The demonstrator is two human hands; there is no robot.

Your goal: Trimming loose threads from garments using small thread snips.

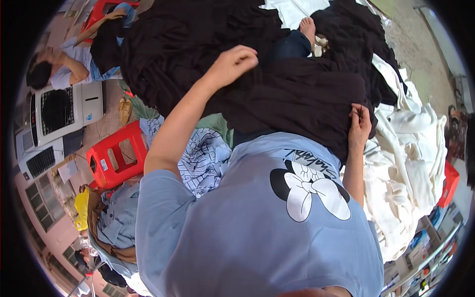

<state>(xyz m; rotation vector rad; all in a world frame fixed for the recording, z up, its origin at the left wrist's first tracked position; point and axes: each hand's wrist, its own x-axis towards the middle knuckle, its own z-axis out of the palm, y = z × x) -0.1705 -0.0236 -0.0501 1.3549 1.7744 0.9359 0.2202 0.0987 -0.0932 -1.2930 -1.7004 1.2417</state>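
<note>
A black garment [302,104] lies spread across my lap, its knit cloth folded and creased. At its right edge my right hand [360,123] is closed, with thumb and fingertips pinching the cloth. Raised above the dark cloth to the left is my left hand [232,65], its fingers curled in. Whatever it holds, if anything, is too small or hidden to name. A big heap of black garments [193,34] fills the area beyond and left of my lap. More black clothing [346,29] lies at the far right, next to my bare foot [308,29].
White knitwear [396,183] is piled along my right side. A red plastic stool [118,156] stands at left, near patterned cloth [203,158] and blue clothing [118,218]. Another person [74,64] sits at the far left, beside a white boxy appliance [64,111]. A second red stool [449,183] shows at right.
</note>
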